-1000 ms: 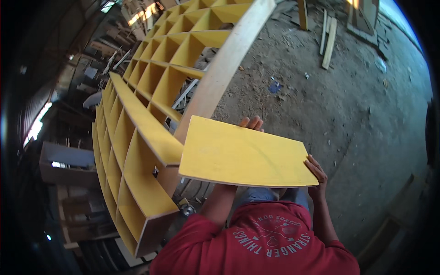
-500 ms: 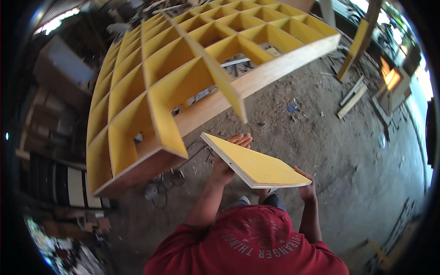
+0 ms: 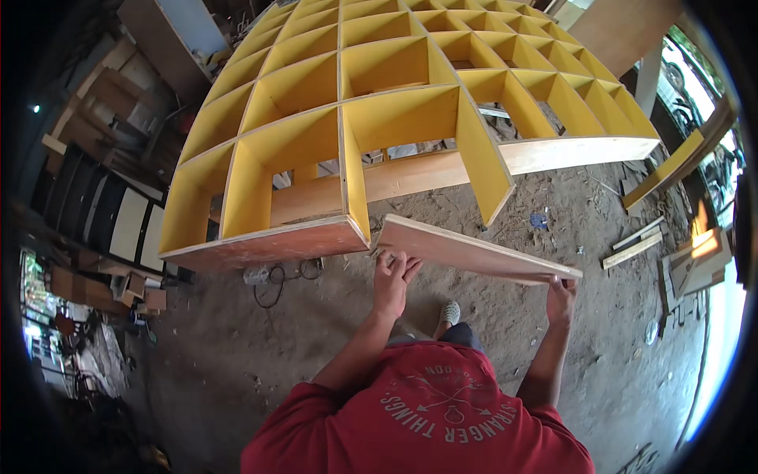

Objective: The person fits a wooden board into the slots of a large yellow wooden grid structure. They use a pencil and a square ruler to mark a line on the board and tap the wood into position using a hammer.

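Note:
I hold a plywood board (image 3: 474,250) in front of me, its pinkish-brown face toward me and its pale edge up. At its left end, my left hand (image 3: 392,283) has bent fingers against the lower edge. My right hand (image 3: 561,300) is closed around the right end. Just beyond the board stands a large grid-shaped shelf unit (image 3: 268,240) with yellow compartments and a reddish-brown outer side. The board's left end is close to the unit's near corner; whether they touch I cannot tell. A yellow divider (image 3: 483,170) juts toward the board, its near end free.
A cable (image 3: 274,294) lies on the dirt floor below the unit's near side. Loose wood strips (image 3: 632,246) lie to the right, near a leaning yellow-faced post (image 3: 663,170). Dark and cream panels (image 3: 126,229) stand at the left. My shoe (image 3: 450,311) shows below the board.
The board has turned from its yellow face up to its brown face toward me. Both hands have shifted with it, bringing its left end near the unit's corner. The view has swung left.

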Motion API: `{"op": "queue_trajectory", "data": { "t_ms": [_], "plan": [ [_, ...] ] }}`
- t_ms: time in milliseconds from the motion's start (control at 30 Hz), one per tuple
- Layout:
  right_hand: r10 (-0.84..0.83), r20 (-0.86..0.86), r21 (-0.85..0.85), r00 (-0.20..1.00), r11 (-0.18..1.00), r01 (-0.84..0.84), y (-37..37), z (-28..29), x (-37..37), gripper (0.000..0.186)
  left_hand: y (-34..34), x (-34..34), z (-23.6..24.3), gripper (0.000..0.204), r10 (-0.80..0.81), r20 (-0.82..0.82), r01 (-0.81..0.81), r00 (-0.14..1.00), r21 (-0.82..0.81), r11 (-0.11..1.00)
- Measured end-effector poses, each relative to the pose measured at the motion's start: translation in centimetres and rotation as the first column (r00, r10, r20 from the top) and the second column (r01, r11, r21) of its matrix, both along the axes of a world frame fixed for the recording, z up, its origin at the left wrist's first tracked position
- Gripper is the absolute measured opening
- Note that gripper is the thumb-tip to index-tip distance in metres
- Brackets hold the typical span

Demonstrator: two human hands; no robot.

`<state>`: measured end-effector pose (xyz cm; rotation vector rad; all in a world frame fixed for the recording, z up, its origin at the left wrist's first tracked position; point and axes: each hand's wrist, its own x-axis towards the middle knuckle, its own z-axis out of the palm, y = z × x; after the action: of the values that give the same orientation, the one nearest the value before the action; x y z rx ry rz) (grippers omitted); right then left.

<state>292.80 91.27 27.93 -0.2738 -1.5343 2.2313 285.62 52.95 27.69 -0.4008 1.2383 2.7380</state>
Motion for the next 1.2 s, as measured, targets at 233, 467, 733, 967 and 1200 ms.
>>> {"op": "queue_trajectory", "data": {
  "t_ms": [233, 467, 733, 967, 1200],
  "plan": [
    [0.177, -0.097, 0.220, 0.979, 0.963, -0.152, 0.0, 6.7, -9.9, 0.040, -0.4, -2.0, -2.9, 0.023, 0.133, 0.064, -0.142, 0.989, 0.166, 0.976],
    [0.272, -0.051, 0.350, 0.961, 0.906, -0.238, -0.3, 8.0, -14.9, 0.045, 0.1, -2.0, -3.8, 0.023, 0.306, 0.076, -0.315, 0.949, 0.152, 0.937],
    [0.220, -0.042, 0.332, 0.975, 0.923, -0.194, -0.5, 8.0, -15.1, 0.046, 0.0, -1.6, -2.7, 0.021, 0.322, 0.112, -0.336, 0.940, 0.137, 0.932],
    [0.249, -0.034, 0.341, 0.968, 0.913, -0.223, -0.4, 7.9, -15.4, 0.046, -0.8, -1.7, -2.7, 0.024, 0.363, 0.152, -0.387, 0.919, 0.181, 0.904],
    [0.313, 0.017, 0.372, 0.950, 0.880, -0.297, -0.8, 8.8, -15.5, 0.049, -2.2, -1.3, -4.1, 0.024, 0.329, 0.209, -0.371, 0.921, 0.214, 0.904]
  ]
}}
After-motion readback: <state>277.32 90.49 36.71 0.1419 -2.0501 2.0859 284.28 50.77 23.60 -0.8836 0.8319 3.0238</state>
